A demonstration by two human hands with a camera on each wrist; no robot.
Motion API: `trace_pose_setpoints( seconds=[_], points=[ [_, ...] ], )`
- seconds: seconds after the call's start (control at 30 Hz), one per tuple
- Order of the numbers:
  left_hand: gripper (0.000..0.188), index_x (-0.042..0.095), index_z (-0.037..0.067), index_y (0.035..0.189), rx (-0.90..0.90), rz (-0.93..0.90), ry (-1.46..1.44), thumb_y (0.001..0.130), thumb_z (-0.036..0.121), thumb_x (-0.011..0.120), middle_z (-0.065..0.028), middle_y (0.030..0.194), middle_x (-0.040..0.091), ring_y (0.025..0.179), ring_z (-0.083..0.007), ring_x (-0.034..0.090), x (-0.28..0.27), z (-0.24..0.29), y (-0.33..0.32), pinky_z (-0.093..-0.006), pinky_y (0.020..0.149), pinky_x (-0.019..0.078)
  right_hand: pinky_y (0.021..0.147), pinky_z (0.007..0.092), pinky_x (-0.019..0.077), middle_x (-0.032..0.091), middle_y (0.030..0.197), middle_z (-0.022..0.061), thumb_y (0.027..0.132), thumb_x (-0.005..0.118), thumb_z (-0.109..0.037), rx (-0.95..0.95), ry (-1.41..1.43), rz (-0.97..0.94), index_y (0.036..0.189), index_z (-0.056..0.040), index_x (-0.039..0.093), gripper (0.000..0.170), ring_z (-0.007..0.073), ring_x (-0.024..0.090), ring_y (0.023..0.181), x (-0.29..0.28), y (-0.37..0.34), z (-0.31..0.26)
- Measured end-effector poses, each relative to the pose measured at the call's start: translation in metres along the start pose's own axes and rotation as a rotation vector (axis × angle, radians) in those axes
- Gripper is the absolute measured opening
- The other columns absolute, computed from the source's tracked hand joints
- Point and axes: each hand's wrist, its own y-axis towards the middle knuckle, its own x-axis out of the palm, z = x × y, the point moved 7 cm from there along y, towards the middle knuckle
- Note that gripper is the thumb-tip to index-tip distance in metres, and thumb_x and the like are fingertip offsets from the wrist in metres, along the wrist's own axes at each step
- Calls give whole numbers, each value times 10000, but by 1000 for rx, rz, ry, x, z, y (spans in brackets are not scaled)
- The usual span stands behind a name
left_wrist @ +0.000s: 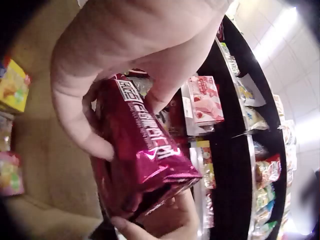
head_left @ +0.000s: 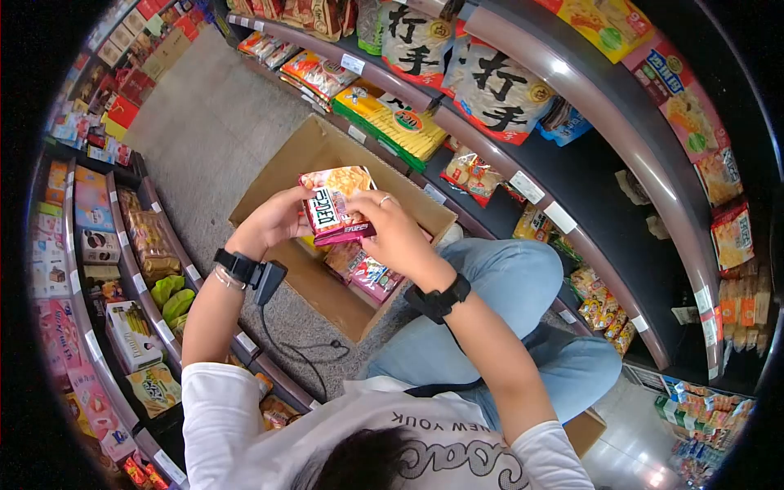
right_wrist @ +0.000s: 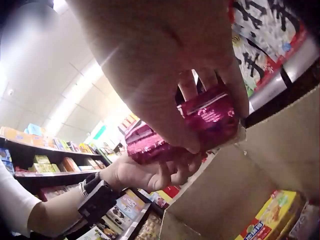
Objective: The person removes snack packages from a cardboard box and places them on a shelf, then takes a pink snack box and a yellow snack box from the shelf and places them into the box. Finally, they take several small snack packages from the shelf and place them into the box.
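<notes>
Between both hands is a snack packet (head_left: pixel 339 204), dark magenta along its edges with a pale front showing food and dark lettering. My left hand (head_left: pixel 273 219) grips its left side, thumb on the front. The right hand (head_left: pixel 392 233) grips the right side, fingers across the front. In the left wrist view the packet's shiny magenta side (left_wrist: pixel 145 135) shows with white lettering. Under the hands stands an open cardboard box (head_left: pixel 327 302) with several packets (head_left: pixel 371 273) in it. The right wrist view shows a yellow and red package (right_wrist: pixel 272 215) inside the box.
A shelf with snack bags (head_left: pixel 498 90) curves along the right, and its yellow bag (head_left: pixel 392 122) lies near the box's far edge. Another shelf (head_left: pixel 135 282) with boxes and bags runs along the left. A black cable (head_left: pixel 286 347) hangs from the left wrist camera. Crossed legs in jeans (head_left: pixel 482 310) are beside the box.
</notes>
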Motion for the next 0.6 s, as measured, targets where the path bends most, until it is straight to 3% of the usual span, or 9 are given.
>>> trace_pose_setpoints(
  seconds=[0.07,0.17,0.27,0.33,0.37,0.4,0.47,0.53,0.6],
  points=[
    [394,469,63,1255,10,81,120,895,208,536,-66,1165,593,1001,-187,613,-19,0,12,-392,849,519,901,357,441,526,1137,143,614,709,-29,163,161,-59,1123,-62,507,549,314,508,1087,18,9,30],
    [427,441,73,1287,41,20,209,885,162,553,-66,1191,575,1016,-178,605,-26,2,31,-398,849,520,897,351,445,533,1152,192,638,756,-139,521,284,-67,1178,9,459,633,297,538,1071,33,15,59],
    [488,423,105,1318,-82,10,432,859,119,587,-19,1190,571,1038,-141,573,-30,-2,48,-358,856,508,877,353,461,509,1202,232,687,735,-219,881,556,-114,1232,102,380,726,275,542,1087,87,15,123],
    [529,427,125,1323,-145,13,553,828,90,611,20,1170,578,1038,-116,549,-41,-11,67,-333,850,498,880,352,459,501,1210,234,694,716,-209,1084,559,102,1262,114,331,758,276,537,1093,108,9,151],
    [537,434,76,1305,-101,-61,634,802,73,619,-7,1133,594,990,-121,570,-41,-14,78,-323,809,511,881,352,458,497,1214,236,697,706,-204,1184,561,213,1277,119,307,775,276,534,1096,116,5,162],
    [547,429,41,1293,-131,-22,693,786,78,631,-33,1101,602,949,-131,585,-53,-20,92,-321,774,521,881,341,456,489,1225,221,710,676,-185,1316,585,125,1317,118,247,803,272,533,1087,126,0,172],
    [570,420,-22,1268,-191,68,826,762,97,653,-85,1041,610,873,-158,609,-89,-42,132,-324,708,535,890,338,447,483,1237,215,716,676,-208,1310,760,278,1315,118,250,804,274,536,1073,173,-15,213],
    [613,404,-59,1255,-241,166,1063,740,124,682,-132,989,610,821,-203,621,-94,-43,143,-344,661,544,869,349,446,519,1216,158,776,612,-301,1361,988,191,1270,87,357,679,268,548,1027,224,-39,245],
    [597,431,-42,1257,-241,75,1085,748,143,683,-158,998,618,835,-245,627,-110,-63,168,-368,658,542,845,353,448,551,1188,107,826,541,-377,1364,1088,185,1248,24,436,592,254,557,992,244,-55,258]
  ],
)
